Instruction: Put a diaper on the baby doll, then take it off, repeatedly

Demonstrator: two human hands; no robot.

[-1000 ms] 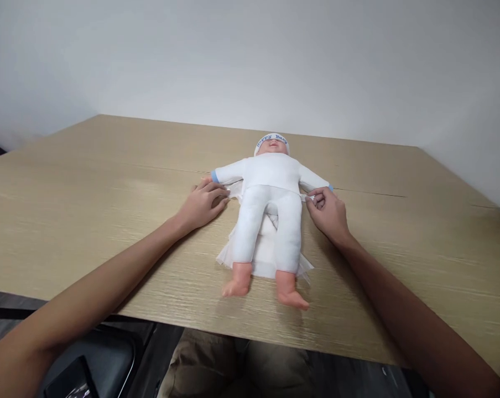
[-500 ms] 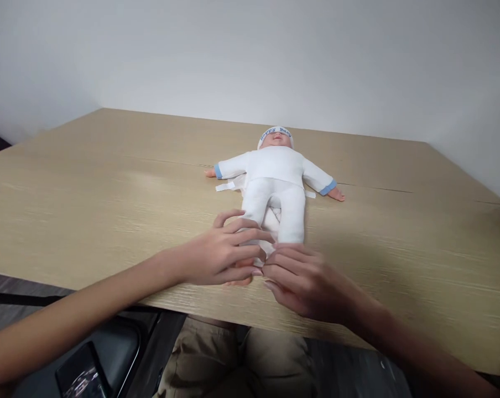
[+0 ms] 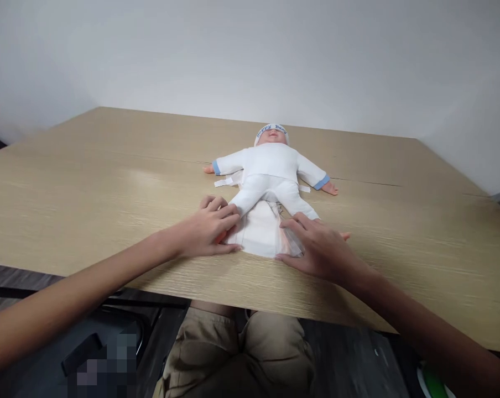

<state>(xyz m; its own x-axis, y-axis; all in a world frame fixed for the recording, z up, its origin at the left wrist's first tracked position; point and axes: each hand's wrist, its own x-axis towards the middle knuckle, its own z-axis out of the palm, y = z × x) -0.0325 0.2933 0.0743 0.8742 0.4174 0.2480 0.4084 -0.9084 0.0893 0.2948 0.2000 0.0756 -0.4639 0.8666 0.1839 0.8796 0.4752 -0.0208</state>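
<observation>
A baby doll (image 3: 270, 160) lies on its back on the table, head away from me, in a white outfit with blue cuffs and a lettered white hat. Under its bottom and between its spread legs is a white diaper (image 3: 260, 229), its front panel laid out toward me. Side tabs of the diaper stick out on both sides of the doll's waist. My left hand (image 3: 217, 226) has its fingers curled on the panel's left edge, hiding the doll's foot there. My right hand (image 3: 316, 243) holds the right edge, which bunches up between thumb and fingers.
The wooden table (image 3: 109, 193) runs back to a pale wall (image 3: 250, 61). Its front edge is just above my knees. A dark chair seat (image 3: 38, 359) stands at the lower left, with a partly blurred dark object on it. Something green and white (image 3: 435, 381) shows at the lower right.
My hands have moved apart from between the doll's feet. The diaper's front panel is now spread wide, and the doll's legs are farther apart.
</observation>
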